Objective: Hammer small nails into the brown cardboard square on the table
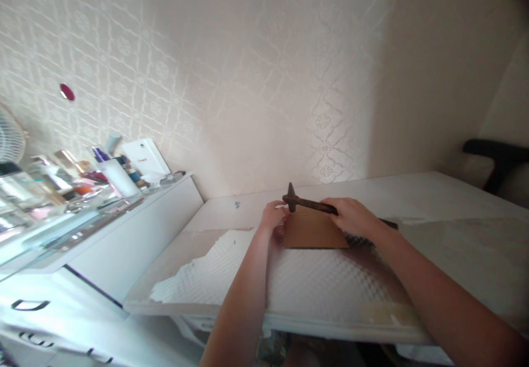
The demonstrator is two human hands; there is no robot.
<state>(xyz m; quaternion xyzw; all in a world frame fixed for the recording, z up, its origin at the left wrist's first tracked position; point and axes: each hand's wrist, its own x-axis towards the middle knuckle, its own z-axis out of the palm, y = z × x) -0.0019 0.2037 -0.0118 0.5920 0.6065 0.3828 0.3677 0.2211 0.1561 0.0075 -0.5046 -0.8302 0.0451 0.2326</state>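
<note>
My right hand (pixel 349 215) is wrapped around the handle of a dark hammer (pixel 312 205). Its head points left and is just above the far left corner of a flat brown board (pixel 314 232). At that corner, my left hand (pixel 273 215) has its fingers curled closely together beside the hammer head. Whatever they pinch is too small to make out. The board lies on a white quilted sheet (pixel 215 268) with a torn left edge.
Small shiny pieces (pixel 237 204) lie on the white table (pixel 417 196) near the wall. A dark flat item (pixel 388 224) is partly hidden behind my right wrist. On the left, a white dresser (pixel 99 262) carries several bottles. A black chair arm (pixel 494 149) stands at right.
</note>
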